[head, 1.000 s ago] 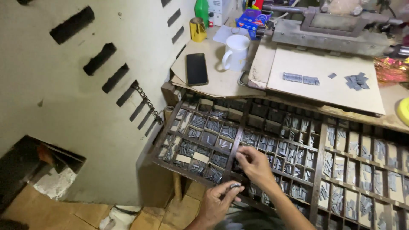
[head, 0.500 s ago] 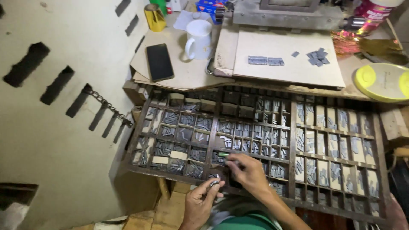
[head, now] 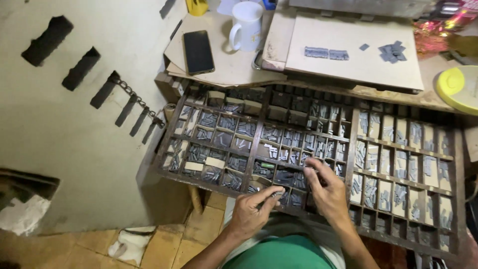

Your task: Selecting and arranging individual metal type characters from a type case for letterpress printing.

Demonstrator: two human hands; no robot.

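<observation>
A wooden type case (head: 259, 132) with many small compartments of grey metal type pieces lies tilted below a workbench. My left hand (head: 253, 211) hovers at the case's near edge, fingers pinched together on what looks like a few small type pieces. My right hand (head: 326, 187) reaches into a near middle compartment, fingers spread over the type pieces there; whether it grips one is hidden.
On the bench behind the case lie a black phone (head: 197, 51), a white mug (head: 246, 26), a pale board (head: 356, 50) with rows of set type, and a yellow lid (head: 459, 87). A white wall with slots and a chain (head: 135, 102) stands left.
The view has drifted so the case sits more central. My right hand has shifted a little to the right over the near compartments; my left hand stays at the near edge.
</observation>
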